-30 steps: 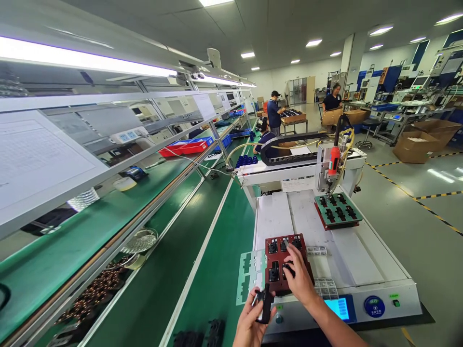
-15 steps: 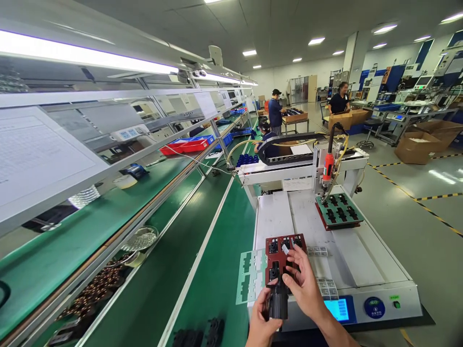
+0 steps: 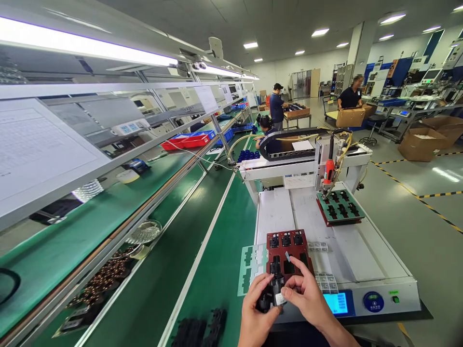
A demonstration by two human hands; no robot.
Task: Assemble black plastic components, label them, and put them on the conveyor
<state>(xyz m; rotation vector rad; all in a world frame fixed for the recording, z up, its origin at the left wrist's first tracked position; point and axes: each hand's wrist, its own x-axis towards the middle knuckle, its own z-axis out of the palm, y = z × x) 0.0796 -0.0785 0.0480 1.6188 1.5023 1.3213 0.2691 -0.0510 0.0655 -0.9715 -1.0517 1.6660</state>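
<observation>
Your left hand [image 3: 256, 304] holds the black part [image 3: 278, 284] in a closed grip, fingers wrapped around its side, just in front of the near edge of the red fixture [image 3: 295, 250]. Your right hand [image 3: 311, 298] has its thumb against the white label [image 3: 280, 299] on that part, index finger stretched forward and the others curled in; whether thumb and fingers truly pinch it, you cannot tell from here. A small label piece [image 3: 287, 256] sits at or beside the tip of that index finger. The step in hand looks like seating the label on the black part, so the next move calls for a firm left hold and an even thumb press from one end to the other, without letting the edge lift or skew. Mind the extended index finger, since the piece near it could catch or stick askew. The fixture's far row carries three black units [image 3: 286, 238], and label sheets [image 3: 327, 281] lie beside its right edge, within easy reach of your right hand.
</observation>
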